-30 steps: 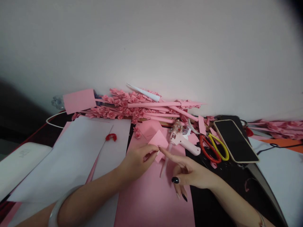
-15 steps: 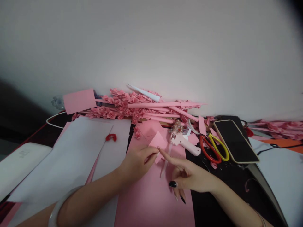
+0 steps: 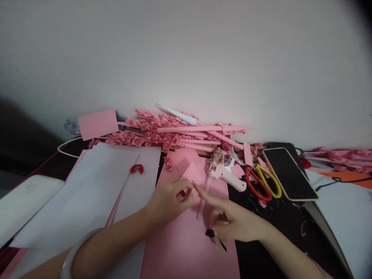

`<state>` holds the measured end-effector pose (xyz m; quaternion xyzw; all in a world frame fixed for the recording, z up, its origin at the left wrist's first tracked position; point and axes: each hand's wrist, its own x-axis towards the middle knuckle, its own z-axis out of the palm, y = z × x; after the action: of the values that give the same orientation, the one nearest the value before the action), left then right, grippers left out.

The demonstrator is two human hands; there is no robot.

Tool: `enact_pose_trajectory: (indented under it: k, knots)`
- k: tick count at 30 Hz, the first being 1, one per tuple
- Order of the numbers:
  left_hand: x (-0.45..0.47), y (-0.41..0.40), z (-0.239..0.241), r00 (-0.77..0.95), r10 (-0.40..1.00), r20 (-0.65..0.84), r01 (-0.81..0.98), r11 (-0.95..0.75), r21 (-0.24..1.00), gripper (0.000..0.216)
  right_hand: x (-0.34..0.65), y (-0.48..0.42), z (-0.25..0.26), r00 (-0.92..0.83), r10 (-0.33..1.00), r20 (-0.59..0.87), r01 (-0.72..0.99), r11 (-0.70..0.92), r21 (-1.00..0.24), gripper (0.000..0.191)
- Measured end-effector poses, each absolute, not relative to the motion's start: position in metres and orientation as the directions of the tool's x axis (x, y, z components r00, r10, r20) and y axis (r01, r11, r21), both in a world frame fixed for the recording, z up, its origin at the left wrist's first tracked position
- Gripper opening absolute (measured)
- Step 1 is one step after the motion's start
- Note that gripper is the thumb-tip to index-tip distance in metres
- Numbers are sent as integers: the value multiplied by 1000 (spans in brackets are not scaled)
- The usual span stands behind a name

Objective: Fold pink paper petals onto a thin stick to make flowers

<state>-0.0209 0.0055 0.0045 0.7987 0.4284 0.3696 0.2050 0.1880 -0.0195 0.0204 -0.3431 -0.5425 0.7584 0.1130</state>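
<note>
Head view. Pink paper piece point(image 3: 192, 173), one: above the pink sheet point(image 3: 190, 248), apparently pinched in your left hand point(image 3: 170, 197). Your right hand point(image 3: 232, 221): forefinger extended to meet the left, grip spread, nothing visibly held. Step, as judged: working the piece's edge; next move calls for a steady left pinch. On the table point(image 3: 252, 255): glue gun point(image 3: 232, 180), one; phone point(image 3: 290, 174), one; red handle loop point(image 3: 267, 198), one; yellow handle loop point(image 3: 279, 190), one; paper flowers point(image 3: 151, 126), uncountable.
</note>
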Motion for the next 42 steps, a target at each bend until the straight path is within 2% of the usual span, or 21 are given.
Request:
enact_pose_trajectory:
  k: [5, 7, 9, 10, 15, 18, 23, 27, 30, 32, 35, 42]
  knots:
    - [-22, 8, 11, 303, 901, 310, 495, -427, 757, 10, 187, -15, 18, -716, 609, -342, 27, -465, -885, 79]
    - [-22, 10, 15, 261, 937, 231, 431, -327, 841, 8, 187, -13, 15, -680, 663, -312, -58, -474, -879, 57]
    - [-23, 11, 17, 222, 959, 175, 343, -245, 907, 8, 187, -10, 11, -648, 703, -293, -115, -470, -875, 25]
    - [-24, 12, 17, 216, 964, 158, 297, -219, 929, 10, 187, -10, 9, -659, 698, -280, -138, -478, -868, 21]
    - [-26, 15, 20, 245, 959, 138, 130, -174, 976, 22, 189, -10, 5, -659, 700, -273, -201, -515, -833, 35]
    - [-26, 15, 20, 317, 942, 113, 115, -157, 981, 27, 188, -11, 8, -623, 740, -256, -252, -498, -830, 35]
    - [-24, 13, 15, 515, 856, 45, 108, -117, 987, 26, 186, -12, 8, -615, 736, -283, -121, -444, -888, 34]
    - [-24, 14, 12, 405, 914, 26, -65, 0, 998, 12, 182, -13, 6, -578, 781, -238, -127, -374, -919, 43]
    - [-23, 16, 13, 401, 914, -50, -187, 136, 973, 23, 180, -14, 6, -536, 814, -223, -136, -344, -929, 38]
    - [-23, 17, 13, 428, 899, -90, -145, 167, 975, 25, 178, -15, 7, -504, 839, -204, -128, -307, -943, 35]
    - [-23, 18, 12, 415, 903, -114, -72, 158, 985, 18, 175, -17, 11, -439, 884, -159, -94, -221, -971, 31]
    - [-22, 19, 14, 405, 899, -166, -115, 230, 966, 22, 172, -21, 14, -365, 926, -96, 20, -95, -995, 30]
